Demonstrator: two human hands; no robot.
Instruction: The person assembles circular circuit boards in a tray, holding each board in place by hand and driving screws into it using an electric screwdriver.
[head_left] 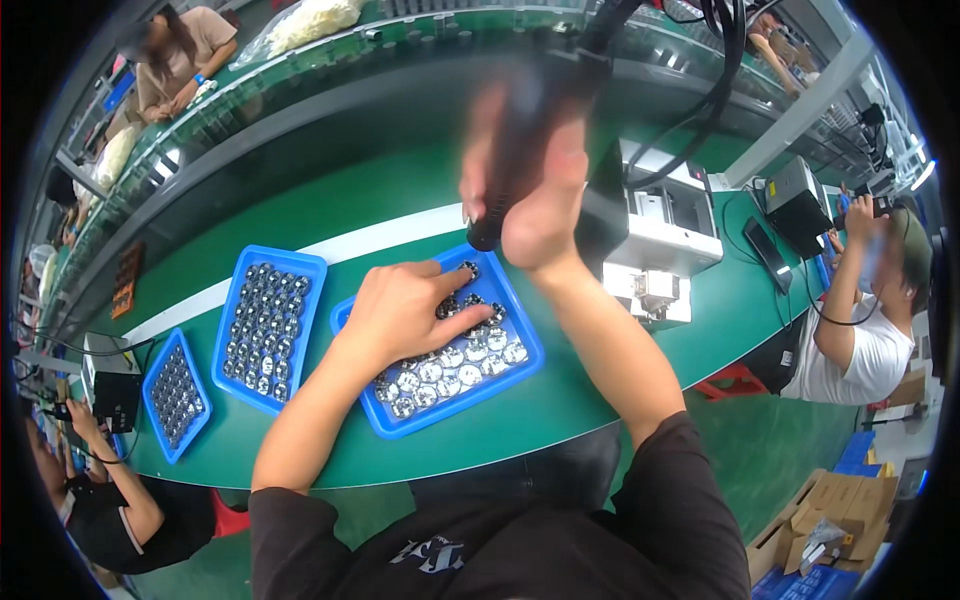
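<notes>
While the right hand [545, 215] grips a dark, cylindrical handheld tool [520, 150], blurred and raised at the far edge of the nearest blue tray [536, 350], the left hand [395, 305] reaches over that tray. Its thumb and index finger are spread apart, their tips at small, shiny metal parts [450, 375] in the tray's far right portion; whether they pinch one, I cannot tell. The parts lie crowded together, brighter on the near side. To the left on the green table [575, 405] sit a second blue tray [247, 398] and, farther left, a third one [200, 373], both filled with similar rounded pieces. A pale machine [675, 225] stands to the right, beyond the right forearm.
</notes>
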